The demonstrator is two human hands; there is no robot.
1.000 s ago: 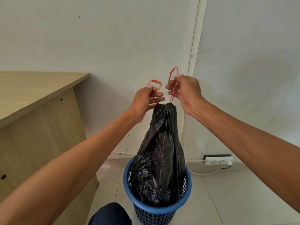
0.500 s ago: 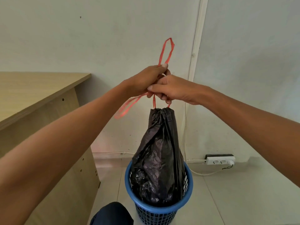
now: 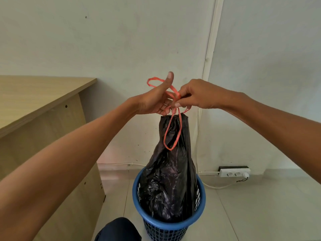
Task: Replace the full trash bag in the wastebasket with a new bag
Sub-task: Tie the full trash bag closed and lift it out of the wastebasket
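R1: Hands drawn apart since last entry. One loop of the orange-red plastic drawstring (image 3: 174,134), formerly at 12 o'clock above them, now hangs at 6 o'clock over the crinkled black plastic trash bag (image 3: 172,180).

R2: Grips? Bag location?

R1: Left hand (image 3: 155,100) curls its fingers round the drawstring, thumb up. Right hand (image 3: 199,96) pinches it. The bag's base sits in the round blue plastic mesh wastebasket (image 3: 135,193), 6 o'clock of the hands.

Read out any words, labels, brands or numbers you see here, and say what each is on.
None can be read. The black trash bag, blue wastebasket, white power strip and wooden desk show no legible print.
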